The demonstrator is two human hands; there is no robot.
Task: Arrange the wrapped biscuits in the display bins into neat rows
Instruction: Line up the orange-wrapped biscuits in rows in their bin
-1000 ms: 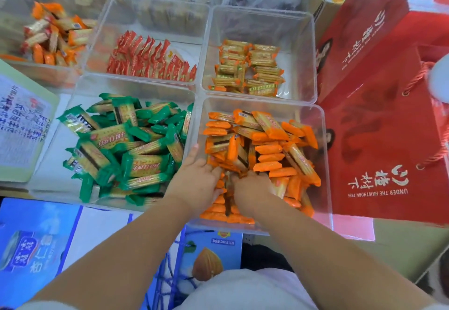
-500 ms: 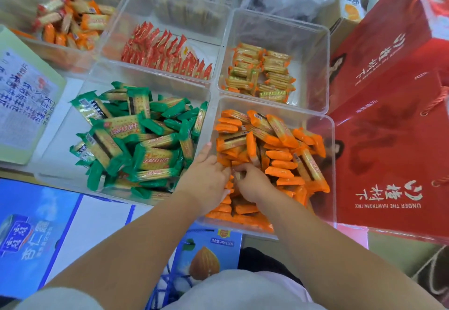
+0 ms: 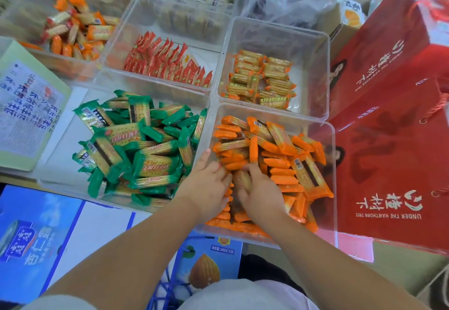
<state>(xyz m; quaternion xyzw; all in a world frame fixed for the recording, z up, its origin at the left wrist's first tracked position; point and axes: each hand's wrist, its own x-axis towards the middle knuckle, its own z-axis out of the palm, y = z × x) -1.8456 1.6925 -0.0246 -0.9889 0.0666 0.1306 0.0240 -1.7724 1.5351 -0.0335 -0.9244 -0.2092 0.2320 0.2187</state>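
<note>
Both hands are inside the near right clear bin (image 3: 334, 188), which holds a loose heap of orange-wrapped biscuits (image 3: 279, 161). My left hand (image 3: 206, 185) sits at the bin's left wall, thumb pointing up along it, fingers curled onto the packs. My right hand (image 3: 261, 193) lies beside it and grips an upright orange pack (image 3: 243, 181) between the two hands. Left of this bin, another clear bin (image 3: 60, 163) holds a jumbled pile of green-wrapped biscuits (image 3: 141, 149).
Behind stand bins of red-wrapped packs (image 3: 167, 64), small gold-and-orange packs (image 3: 262, 78) and mixed orange packs (image 3: 77, 30). Large red gift boxes (image 3: 393, 139) press against the right side. A green printed box (image 3: 26, 105) lies left, blue almond-drink cartons (image 3: 36, 244) sit below.
Both hands slid a little further into the orange heap, from its near edge toward the middle. The camera view shifted slightly; the other bins look unchanged.
</note>
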